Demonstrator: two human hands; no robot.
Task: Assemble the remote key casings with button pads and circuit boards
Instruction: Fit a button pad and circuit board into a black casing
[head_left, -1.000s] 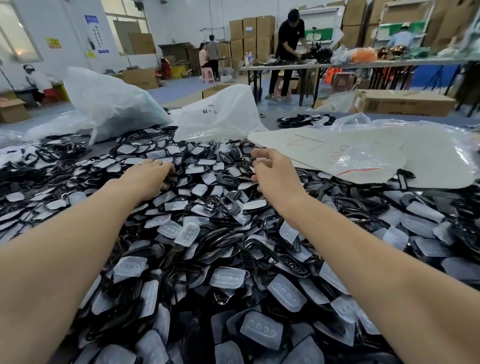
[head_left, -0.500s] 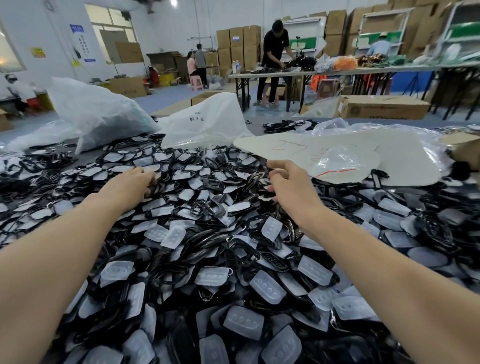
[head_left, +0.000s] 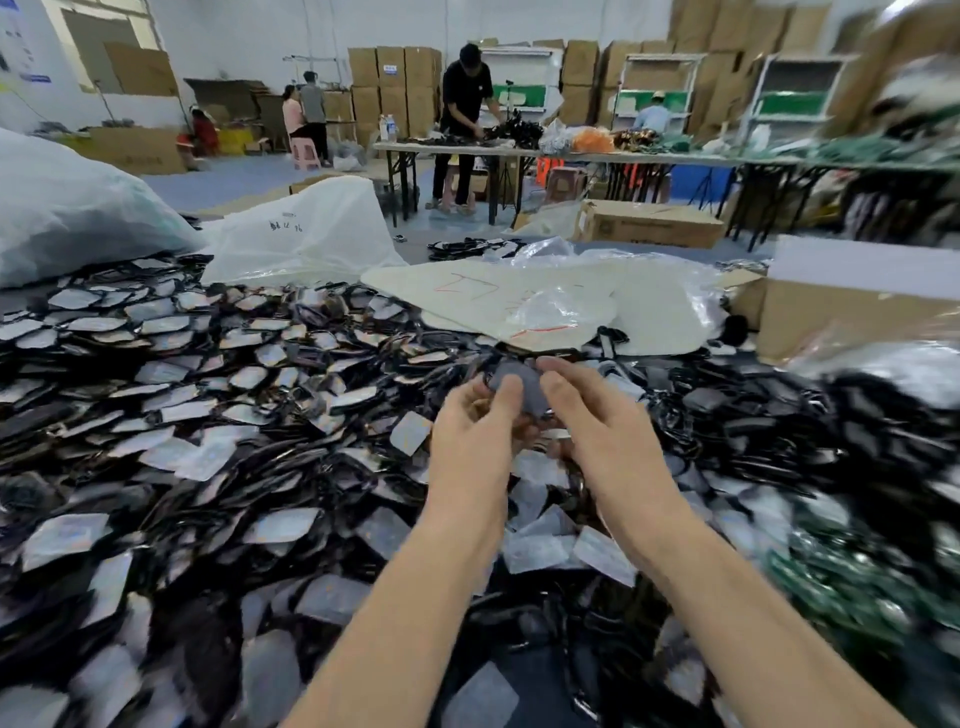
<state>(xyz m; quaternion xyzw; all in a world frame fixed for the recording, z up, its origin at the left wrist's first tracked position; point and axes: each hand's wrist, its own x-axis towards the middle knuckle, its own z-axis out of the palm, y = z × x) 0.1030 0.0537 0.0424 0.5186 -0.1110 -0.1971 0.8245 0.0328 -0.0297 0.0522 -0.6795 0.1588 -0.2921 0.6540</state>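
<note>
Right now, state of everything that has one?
Left hand: grips small dark grey part.
Right hand: pinches the same part.
That part: held above the heap, blurred.
Heap of black casings and translucent pads: loose, unassembled.
Brown cardboard box: closed.

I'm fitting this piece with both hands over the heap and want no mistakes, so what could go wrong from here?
1. The small dark grey plastic part is pinched between the left hand and the right hand above the heap of black casings and translucent button pads; a slip could lose it among lookalikes.
2. The picture is blurred, so its facing is unclear; it might be fitted the wrong way round.
</note>
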